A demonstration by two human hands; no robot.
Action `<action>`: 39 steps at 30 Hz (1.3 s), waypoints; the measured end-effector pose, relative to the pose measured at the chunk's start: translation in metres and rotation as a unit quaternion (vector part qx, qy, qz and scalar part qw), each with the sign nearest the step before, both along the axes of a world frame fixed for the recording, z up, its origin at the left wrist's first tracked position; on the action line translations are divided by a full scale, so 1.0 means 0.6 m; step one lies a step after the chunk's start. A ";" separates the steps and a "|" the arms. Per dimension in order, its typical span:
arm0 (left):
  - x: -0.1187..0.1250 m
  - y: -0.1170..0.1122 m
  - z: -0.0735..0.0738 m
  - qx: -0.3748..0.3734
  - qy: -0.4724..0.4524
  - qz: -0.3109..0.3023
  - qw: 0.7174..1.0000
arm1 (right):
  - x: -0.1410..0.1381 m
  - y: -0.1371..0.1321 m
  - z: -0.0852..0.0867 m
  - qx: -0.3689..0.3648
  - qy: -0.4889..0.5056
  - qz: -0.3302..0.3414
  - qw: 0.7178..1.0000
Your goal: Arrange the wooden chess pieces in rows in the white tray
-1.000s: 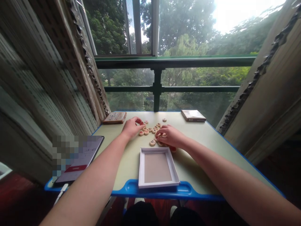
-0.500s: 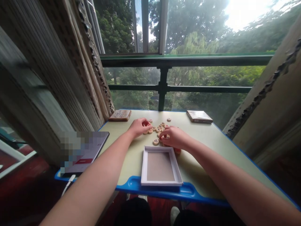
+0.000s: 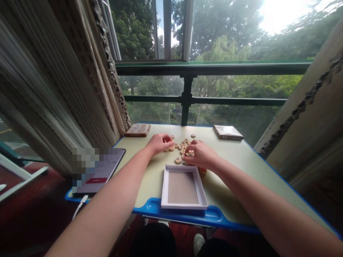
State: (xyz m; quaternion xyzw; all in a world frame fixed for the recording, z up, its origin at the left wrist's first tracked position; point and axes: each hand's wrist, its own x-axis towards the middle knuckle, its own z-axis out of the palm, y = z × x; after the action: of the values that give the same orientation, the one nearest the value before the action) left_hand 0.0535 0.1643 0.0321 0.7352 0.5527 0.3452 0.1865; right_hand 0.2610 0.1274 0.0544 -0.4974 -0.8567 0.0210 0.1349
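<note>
Several round wooden game pieces with dark and red characters lie scattered mid-table. My left hand rests at the left end of the cluster, fingers curled over some pieces. My right hand lies on the pieces at the right, fingers bent and pinching one or two discs. One disc lies apart, just left of my right hand. A shallow white box tray with a grey bottom sits empty at the table's near edge, below both hands.
The pale green table has a blue rim. A phone or tablet with a white cable lies at the left near corner. Two flat boxes, one at far left and one at far right, sit by the window railing.
The view has shifted a little. My left hand has closed over the red thing it showed earlier. My right hand has edged up onto the pieces.
</note>
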 end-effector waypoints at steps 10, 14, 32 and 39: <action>0.000 0.001 0.001 0.004 0.018 -0.002 1.000 | -0.002 0.006 -0.007 -0.020 0.041 -0.004 0.999; 0.000 0.000 0.003 -0.006 0.012 -0.026 1.000 | -0.003 -0.015 0.007 -0.004 0.099 0.117 0.988; 0.002 -0.015 0.015 0.009 0.131 -0.029 0.991 | -0.037 -0.078 0.004 0.031 -0.012 0.258 0.965; 0.009 -0.019 0.020 -0.003 0.142 -0.038 0.989 | -0.039 -0.075 -0.005 0.060 0.004 0.267 0.962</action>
State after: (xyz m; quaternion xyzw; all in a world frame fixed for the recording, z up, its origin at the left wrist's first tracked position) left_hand 0.0588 0.1529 0.0442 0.7963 0.5467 0.2286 0.1216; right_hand 0.2377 0.0826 0.0511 -0.2419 -0.9575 0.0070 0.1570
